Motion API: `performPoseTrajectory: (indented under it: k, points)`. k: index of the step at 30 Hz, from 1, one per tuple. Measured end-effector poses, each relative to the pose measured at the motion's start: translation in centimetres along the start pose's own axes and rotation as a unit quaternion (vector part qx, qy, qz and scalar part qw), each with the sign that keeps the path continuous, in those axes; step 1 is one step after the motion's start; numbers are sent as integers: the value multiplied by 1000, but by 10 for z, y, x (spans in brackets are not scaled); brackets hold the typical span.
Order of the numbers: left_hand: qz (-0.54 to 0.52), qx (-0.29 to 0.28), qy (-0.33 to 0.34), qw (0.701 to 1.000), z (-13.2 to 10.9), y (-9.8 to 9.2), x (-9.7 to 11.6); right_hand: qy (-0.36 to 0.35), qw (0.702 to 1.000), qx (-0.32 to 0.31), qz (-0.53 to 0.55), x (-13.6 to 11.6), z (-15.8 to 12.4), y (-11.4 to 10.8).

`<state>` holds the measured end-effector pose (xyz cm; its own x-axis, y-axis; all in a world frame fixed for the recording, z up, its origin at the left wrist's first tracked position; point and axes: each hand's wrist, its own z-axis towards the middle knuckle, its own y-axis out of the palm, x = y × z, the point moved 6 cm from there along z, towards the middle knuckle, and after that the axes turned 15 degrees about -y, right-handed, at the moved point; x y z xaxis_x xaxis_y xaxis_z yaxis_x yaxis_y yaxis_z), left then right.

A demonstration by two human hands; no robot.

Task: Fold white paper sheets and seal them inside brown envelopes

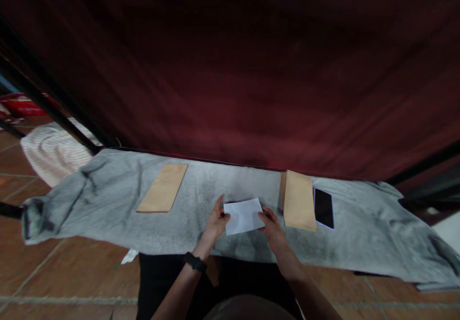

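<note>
A white sheet of paper [243, 216] is held up between my two hands, over the grey cloth [203, 186]. My left hand [217, 218] pinches its left edge, thumb on top. At the right edge, my right hand [270, 222] grips the paper, also with the thumb on top. To the left lies a flat brown paper envelope [163, 188]. On the right is a stack of brown envelopes [300, 200], with a dark-screened phone [324, 208] right beside it.
Behind the cloth hangs a dark red curtain [230, 109]. Black metal bars [46, 104] and a striped cloth [57, 150] are at the left. A crumpled white scrap [130, 256] lies on the tiled floor [82, 272].
</note>
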<state>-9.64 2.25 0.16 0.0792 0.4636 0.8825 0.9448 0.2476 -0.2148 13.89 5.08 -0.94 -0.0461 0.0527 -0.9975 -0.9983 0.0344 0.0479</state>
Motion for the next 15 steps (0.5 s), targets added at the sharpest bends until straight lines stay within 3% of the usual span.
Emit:
performPoseTrajectory:
  k: [2,4,8,11,15]
  points:
    - [65,34,32,997,0,-5,4,-38,992,-56,-103,2,4,0]
    - [143,93,79,982,-6,-8,11,-101,966,-104,-216,-1,4,5]
    - [311,209,173,911,-33,4,20,-186,889,-128,-399,-10,-3,16]
    - [395,191,239,866,-50,29,14,-185,832,-140,-504,-12,-6,20]
    - [446,171,253,842,-56,49,0,-198,783,-143,-572,-21,-6,18]
